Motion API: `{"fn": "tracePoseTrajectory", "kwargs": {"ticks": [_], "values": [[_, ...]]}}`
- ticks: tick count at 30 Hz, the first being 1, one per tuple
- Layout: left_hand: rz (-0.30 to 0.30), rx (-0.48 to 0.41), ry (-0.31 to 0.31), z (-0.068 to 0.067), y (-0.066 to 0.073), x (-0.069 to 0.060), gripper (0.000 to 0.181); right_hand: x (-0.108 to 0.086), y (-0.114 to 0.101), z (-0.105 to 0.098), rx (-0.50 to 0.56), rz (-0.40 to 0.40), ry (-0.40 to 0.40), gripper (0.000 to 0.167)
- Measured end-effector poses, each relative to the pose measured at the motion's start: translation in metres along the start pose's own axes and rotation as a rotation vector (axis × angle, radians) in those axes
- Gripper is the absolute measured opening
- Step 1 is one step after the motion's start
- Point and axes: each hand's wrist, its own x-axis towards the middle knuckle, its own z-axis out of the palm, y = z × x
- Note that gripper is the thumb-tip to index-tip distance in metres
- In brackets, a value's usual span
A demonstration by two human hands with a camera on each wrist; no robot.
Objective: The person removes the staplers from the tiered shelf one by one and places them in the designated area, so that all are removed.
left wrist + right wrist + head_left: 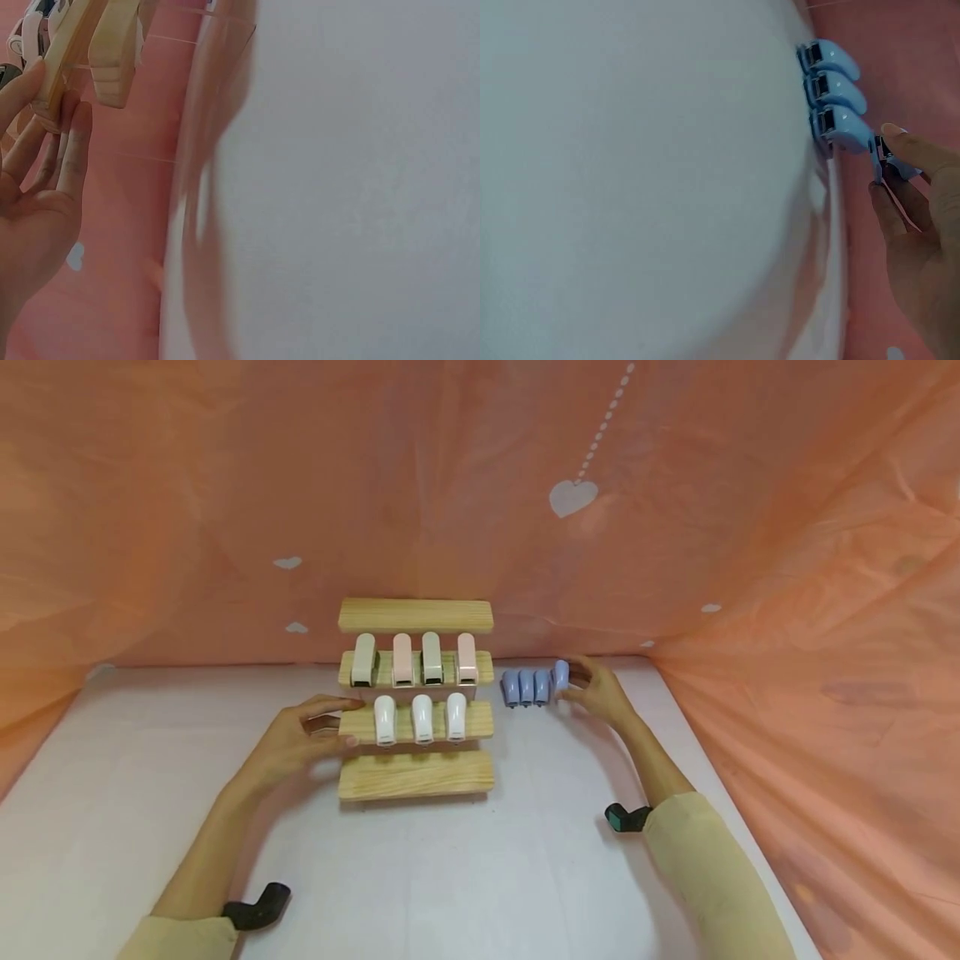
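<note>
My left hand (292, 743) pinches the left end of a board on the tiered wooden rack (416, 777). In the left wrist view the thumb lies on one side of the board (64, 56), the fingers on the other. My right hand (603, 693) holds a small blue stapler (560, 675) between thumb and fingers, right of three more blue staplers (527, 687) standing side by side. The right wrist view shows the held stapler (877, 161) partly covered by the fingers. White staplers (422, 720) sit on the board that the left hand grips.
Two pale green staplers (364, 658) and two pink staplers (402, 660) occupy the board above. The rack's top board (416, 615) and lowest board carry nothing. An orange curtain (450, 510) with white hearts hangs behind the white table (525, 877) and along its sides.
</note>
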Motion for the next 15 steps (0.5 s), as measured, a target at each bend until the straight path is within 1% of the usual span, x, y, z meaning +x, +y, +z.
{"fn": "tracePoseTrajectory", "kwargs": {"ticks": [3,5,10,15], "values": [[-0.005,-0.009,-0.007,0.001,0.0,0.002,0.05,-0.001,0.004,-0.001,-0.002,0.018,0.021,0.064],[-0.002,0.0,-0.001,0.001,-0.001,0.003,0.05,0.0,0.006,-0.001,-0.017,0.025,0.032,0.064],[0.012,0.003,0.005,0.0,-0.002,0.003,0.049,0.002,0.012,0.001,-0.099,0.034,0.046,0.065],[0.024,0.012,0.008,0.0,-0.004,0.001,0.049,0.002,0.017,0.005,-0.127,0.06,0.048,0.065]]}}
